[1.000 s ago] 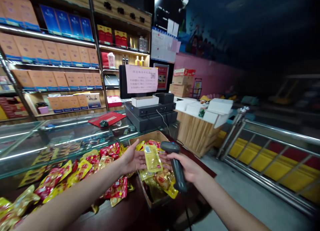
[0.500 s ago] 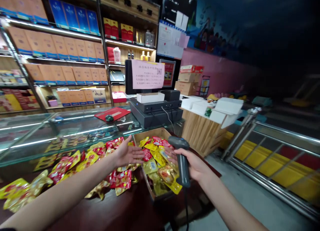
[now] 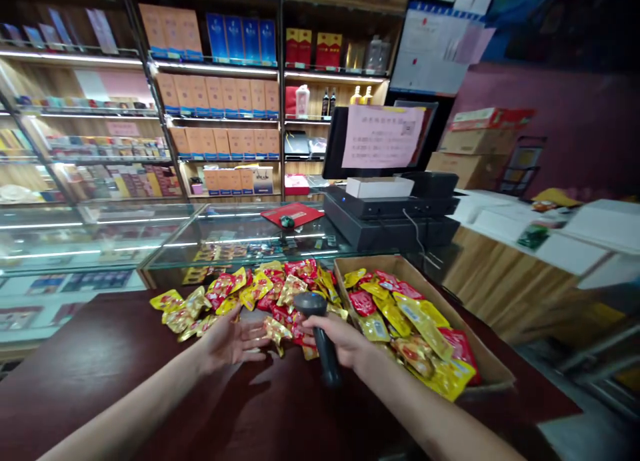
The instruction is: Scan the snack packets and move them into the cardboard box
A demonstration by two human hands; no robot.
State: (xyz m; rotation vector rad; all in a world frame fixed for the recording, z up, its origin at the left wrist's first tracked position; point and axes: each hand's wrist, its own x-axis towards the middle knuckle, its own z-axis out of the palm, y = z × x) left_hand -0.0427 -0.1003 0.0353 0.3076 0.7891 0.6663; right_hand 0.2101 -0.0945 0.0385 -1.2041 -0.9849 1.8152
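My right hand (image 3: 335, 338) is wrapped round a dark barcode scanner (image 3: 324, 341), held upright over the near edge of a pile of snack packets (image 3: 265, 289). My left hand (image 3: 233, 341) is empty, palm turned up and fingers spread, close to a gold packet (image 3: 277, 331) at the front of the pile. Red, yellow and gold wrappers make up the heap. To the right, an open cardboard box (image 3: 487, 381) holds more such packets (image 3: 420, 321); my right forearm passes in front of its near side.
Behind the packets runs a glass display counter (image 3: 235, 231) with a red mat (image 3: 295, 214) and mouse on it. A monitor (image 3: 335, 141) and black cash drawer (image 3: 385, 228) stand behind the box. Dark brown tabletop (image 3: 100, 361) extends left. Stocked shelves line the back.
The view has swung left. My right hand, with the scanner, has moved from over the box to the loose pile. My left hand has drawn back to the pile's front, still open.
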